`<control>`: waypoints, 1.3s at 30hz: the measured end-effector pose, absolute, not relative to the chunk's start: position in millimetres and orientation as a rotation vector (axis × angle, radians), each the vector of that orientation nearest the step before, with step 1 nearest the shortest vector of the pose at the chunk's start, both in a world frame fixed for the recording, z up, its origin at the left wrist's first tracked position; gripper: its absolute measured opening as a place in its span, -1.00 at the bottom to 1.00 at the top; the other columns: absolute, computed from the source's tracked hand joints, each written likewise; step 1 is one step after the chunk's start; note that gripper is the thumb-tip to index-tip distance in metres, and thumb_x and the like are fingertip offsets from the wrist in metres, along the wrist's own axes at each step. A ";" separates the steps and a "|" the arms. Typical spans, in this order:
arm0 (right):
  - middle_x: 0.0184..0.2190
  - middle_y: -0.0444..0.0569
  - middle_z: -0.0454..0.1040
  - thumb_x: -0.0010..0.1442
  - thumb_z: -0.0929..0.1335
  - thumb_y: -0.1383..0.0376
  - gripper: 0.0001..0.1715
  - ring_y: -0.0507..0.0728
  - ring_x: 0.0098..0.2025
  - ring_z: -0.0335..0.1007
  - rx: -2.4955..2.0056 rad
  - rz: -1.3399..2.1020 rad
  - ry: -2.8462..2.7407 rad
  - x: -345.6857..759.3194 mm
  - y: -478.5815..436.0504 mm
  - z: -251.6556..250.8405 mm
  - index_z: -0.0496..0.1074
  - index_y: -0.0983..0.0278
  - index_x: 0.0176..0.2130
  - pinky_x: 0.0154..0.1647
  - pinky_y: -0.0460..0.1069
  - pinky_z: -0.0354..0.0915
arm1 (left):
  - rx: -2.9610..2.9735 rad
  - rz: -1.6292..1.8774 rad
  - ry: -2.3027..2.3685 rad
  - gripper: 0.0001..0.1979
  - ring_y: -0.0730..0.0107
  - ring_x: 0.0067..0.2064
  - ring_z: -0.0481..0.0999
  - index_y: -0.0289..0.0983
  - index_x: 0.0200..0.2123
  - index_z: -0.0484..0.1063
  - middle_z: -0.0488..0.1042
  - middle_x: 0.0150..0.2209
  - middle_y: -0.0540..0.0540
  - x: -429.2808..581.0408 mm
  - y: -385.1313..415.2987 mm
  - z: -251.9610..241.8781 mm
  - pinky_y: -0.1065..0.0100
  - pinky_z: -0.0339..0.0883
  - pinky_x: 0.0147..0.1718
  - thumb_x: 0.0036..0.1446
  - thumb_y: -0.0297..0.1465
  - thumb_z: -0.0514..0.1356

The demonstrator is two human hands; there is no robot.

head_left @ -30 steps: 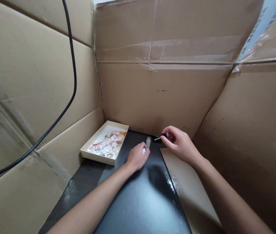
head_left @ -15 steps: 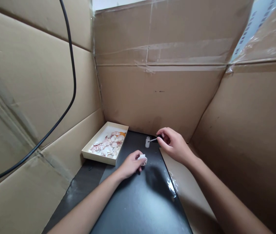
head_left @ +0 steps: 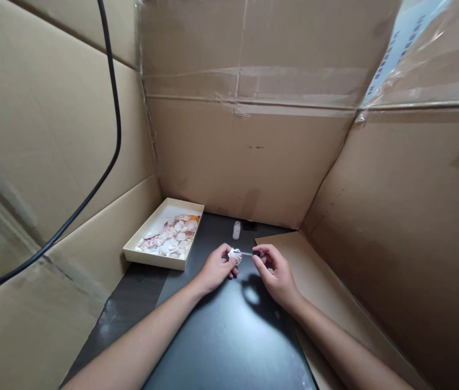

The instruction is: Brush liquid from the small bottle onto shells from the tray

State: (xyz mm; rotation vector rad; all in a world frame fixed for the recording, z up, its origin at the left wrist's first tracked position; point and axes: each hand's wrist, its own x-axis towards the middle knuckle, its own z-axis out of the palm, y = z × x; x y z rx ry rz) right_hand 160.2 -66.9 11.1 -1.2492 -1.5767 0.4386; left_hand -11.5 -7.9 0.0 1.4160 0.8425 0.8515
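Seashell, white and ribbed, is pinched in left hand; thin black-capped brush is pinched in right hand, tip over shell.

Passage lies open along the near counter between the arms; farther off, the bottle and left tray obstruct — cardboard walls bound left, right and far.

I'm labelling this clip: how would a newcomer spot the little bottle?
Start at the dark tabletop below the cardboard back wall. Near its far edge, right of the cream tray, stands a small bottle. It is upright, whitish and narrow-necked, unlike the shells lying in the tray.
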 end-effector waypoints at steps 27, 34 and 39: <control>-0.44 -0.13 0.30 0.22 0.31 0.16 -0.79 0.02 -0.49 0.19 -1.291 0.467 -1.520 159.9 -62.1 3.5 0.32 0.26 -0.21 -0.47 -0.08 0.19 | 1.470 0.903 0.854 -0.68 0.53 -0.42 0.39 -0.29 -0.33 0.24 0.33 -0.42 0.02 -12.1 -6.0 -3.5 0.53 0.25 -0.56 0.03 -0.16 0.21; -0.45 -0.13 0.30 0.20 0.31 0.21 -0.82 0.02 -0.50 0.21 -1.264 0.462 -1.605 158.4 -63.3 5.1 0.33 0.25 -0.21 -0.47 -0.08 0.21 | 1.422 0.894 0.877 -0.63 0.52 -0.42 0.43 -0.27 -0.30 0.21 0.37 -0.40 0.02 -11.7 -6.6 -1.8 0.54 0.25 -0.57 -0.01 -0.15 0.24; -0.46 -0.14 0.30 0.20 0.30 0.21 -0.83 0.02 -0.51 0.20 -1.277 0.443 -1.561 155.9 -62.8 5.0 0.30 0.24 -0.21 -0.48 -0.08 0.20 | 1.435 0.852 0.893 -0.62 0.57 -0.55 0.42 -0.26 -0.31 0.16 0.39 -0.41 0.03 -10.6 -7.7 -1.5 0.58 0.15 -0.71 0.01 -0.12 0.21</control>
